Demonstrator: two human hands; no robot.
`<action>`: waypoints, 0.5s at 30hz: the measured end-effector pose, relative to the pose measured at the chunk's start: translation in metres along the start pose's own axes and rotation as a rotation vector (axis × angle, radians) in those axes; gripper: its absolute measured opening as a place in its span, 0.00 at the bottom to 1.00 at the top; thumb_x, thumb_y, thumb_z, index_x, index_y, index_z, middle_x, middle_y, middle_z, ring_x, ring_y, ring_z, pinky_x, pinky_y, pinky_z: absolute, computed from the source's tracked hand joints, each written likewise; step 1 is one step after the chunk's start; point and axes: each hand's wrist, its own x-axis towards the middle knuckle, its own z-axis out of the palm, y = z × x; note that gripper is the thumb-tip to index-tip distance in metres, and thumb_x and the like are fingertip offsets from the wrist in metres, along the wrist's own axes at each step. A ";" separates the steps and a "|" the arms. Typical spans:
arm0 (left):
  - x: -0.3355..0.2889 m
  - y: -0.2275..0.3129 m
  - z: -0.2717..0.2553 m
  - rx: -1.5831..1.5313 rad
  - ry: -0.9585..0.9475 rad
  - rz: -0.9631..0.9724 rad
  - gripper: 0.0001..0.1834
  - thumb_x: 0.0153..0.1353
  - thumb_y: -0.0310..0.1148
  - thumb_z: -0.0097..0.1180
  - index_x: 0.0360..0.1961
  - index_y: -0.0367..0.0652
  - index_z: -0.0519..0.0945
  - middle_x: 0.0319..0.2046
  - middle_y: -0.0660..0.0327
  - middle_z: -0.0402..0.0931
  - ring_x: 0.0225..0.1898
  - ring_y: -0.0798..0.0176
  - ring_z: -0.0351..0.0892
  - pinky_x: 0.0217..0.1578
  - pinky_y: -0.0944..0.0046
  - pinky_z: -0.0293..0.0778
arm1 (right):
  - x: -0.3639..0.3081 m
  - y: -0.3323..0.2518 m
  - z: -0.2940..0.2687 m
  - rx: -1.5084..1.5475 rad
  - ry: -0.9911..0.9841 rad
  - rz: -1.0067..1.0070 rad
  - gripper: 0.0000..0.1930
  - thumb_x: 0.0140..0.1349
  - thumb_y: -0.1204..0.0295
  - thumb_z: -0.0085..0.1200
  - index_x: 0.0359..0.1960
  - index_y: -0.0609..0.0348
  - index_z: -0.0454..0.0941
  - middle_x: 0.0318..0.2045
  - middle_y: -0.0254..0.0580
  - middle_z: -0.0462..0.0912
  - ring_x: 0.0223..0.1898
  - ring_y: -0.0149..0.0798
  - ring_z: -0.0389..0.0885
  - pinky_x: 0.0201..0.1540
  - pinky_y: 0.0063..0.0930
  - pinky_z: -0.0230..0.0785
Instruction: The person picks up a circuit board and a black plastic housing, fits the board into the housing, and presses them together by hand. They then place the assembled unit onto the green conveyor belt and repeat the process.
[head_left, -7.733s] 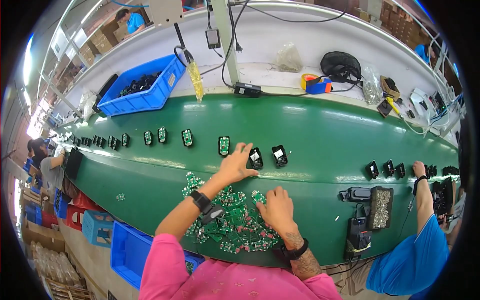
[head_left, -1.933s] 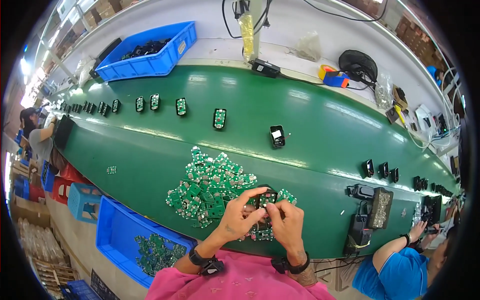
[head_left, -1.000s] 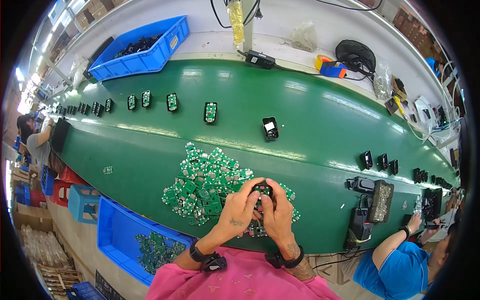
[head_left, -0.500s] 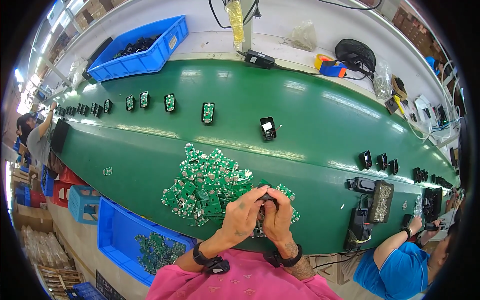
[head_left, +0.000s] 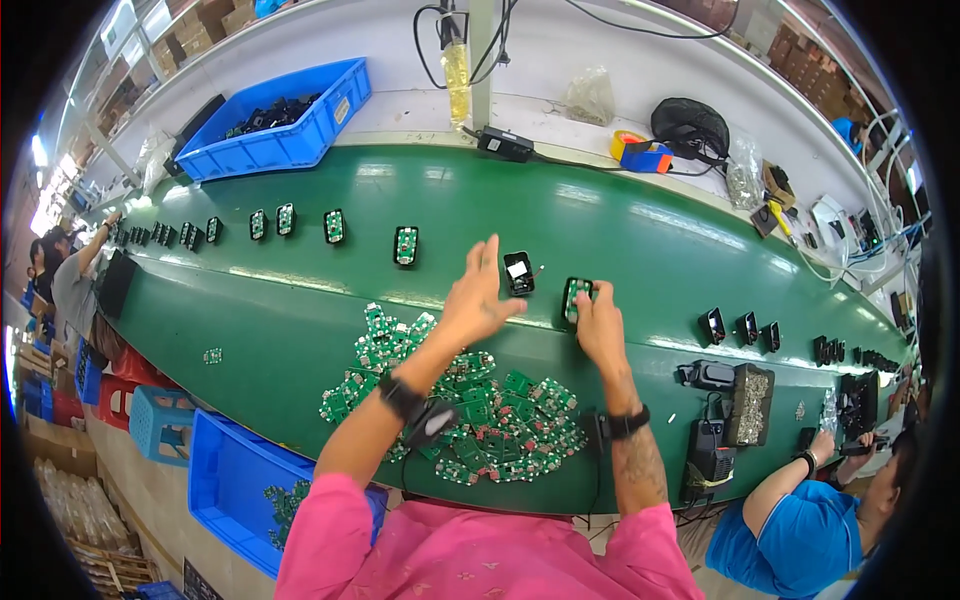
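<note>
My right hand (head_left: 603, 328) grips a small black plastic housing with a green circuit board (head_left: 574, 302) in it, at the green bench's middle. Fingers spread and holding nothing, my left hand (head_left: 478, 298) hovers just left of another black housing (head_left: 519, 274). That one shows a white patch inside and a short wire at its right side. Below my hands spreads a heap of loose green circuit boards (head_left: 510, 430). Farther left stands a black housing fitted with a green board (head_left: 405, 246), first of a row of several that runs to the far left.
Three black housings (head_left: 746, 328) stand to the right, near a tray of small metal parts (head_left: 750, 405) and a black device (head_left: 708, 455). A blue crate (head_left: 300, 140) sits at back left, a blue bin (head_left: 230, 500) below the bench. A co-worker in blue (head_left: 790, 530) sits at right.
My hands have parted from close together over the board heap and moved forward. The right carries a housing with a board onto the belt area; the left has opened near the other housing.
</note>
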 end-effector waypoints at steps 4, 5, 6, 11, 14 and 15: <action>0.037 -0.014 0.023 0.114 -0.089 -0.059 0.56 0.46 0.43 0.72 0.71 0.39 0.52 0.61 0.39 0.64 0.56 0.36 0.72 0.55 0.48 0.71 | 0.022 -0.013 0.008 -0.321 -0.066 0.070 0.20 0.71 0.59 0.44 0.56 0.61 0.65 0.34 0.65 0.83 0.39 0.68 0.81 0.43 0.57 0.72; 0.039 -0.018 0.028 0.113 -0.095 -0.055 0.56 0.46 0.43 0.72 0.71 0.39 0.52 0.61 0.39 0.64 0.56 0.36 0.72 0.55 0.48 0.71 | 0.021 -0.020 0.005 -0.321 -0.064 0.076 0.20 0.71 0.59 0.44 0.56 0.61 0.65 0.34 0.65 0.83 0.39 0.68 0.81 0.43 0.57 0.72; 0.041 -0.025 0.031 0.141 -0.088 -0.011 0.48 0.47 0.41 0.71 0.67 0.40 0.60 0.56 0.42 0.69 0.53 0.39 0.75 0.52 0.49 0.73 | 0.020 -0.026 0.003 -0.345 -0.082 0.079 0.21 0.71 0.58 0.44 0.56 0.60 0.65 0.35 0.65 0.83 0.40 0.66 0.81 0.43 0.56 0.72; 0.043 -0.041 0.041 0.032 0.020 0.001 0.28 0.50 0.38 0.68 0.53 0.42 0.76 0.38 0.48 0.79 0.43 0.46 0.79 0.45 0.52 0.74 | -0.008 -0.009 -0.020 -0.289 0.097 0.035 0.21 0.68 0.57 0.49 0.54 0.59 0.69 0.34 0.58 0.83 0.38 0.62 0.81 0.43 0.53 0.72; 0.026 -0.060 0.034 -0.051 -0.122 -0.003 0.24 0.53 0.39 0.65 0.51 0.41 0.78 0.37 0.47 0.78 0.43 0.48 0.78 0.45 0.54 0.74 | -0.066 -0.018 -0.038 -0.072 -0.221 -0.211 0.19 0.57 0.62 0.62 0.44 0.63 0.77 0.31 0.51 0.79 0.32 0.55 0.79 0.40 0.47 0.73; 0.022 -0.060 0.034 -0.050 -0.122 -0.008 0.24 0.53 0.39 0.65 0.51 0.41 0.78 0.37 0.47 0.78 0.43 0.48 0.78 0.45 0.54 0.74 | -0.085 -0.021 -0.040 -0.070 -0.303 -0.274 0.19 0.54 0.64 0.65 0.41 0.64 0.78 0.32 0.48 0.78 0.33 0.53 0.77 0.40 0.45 0.73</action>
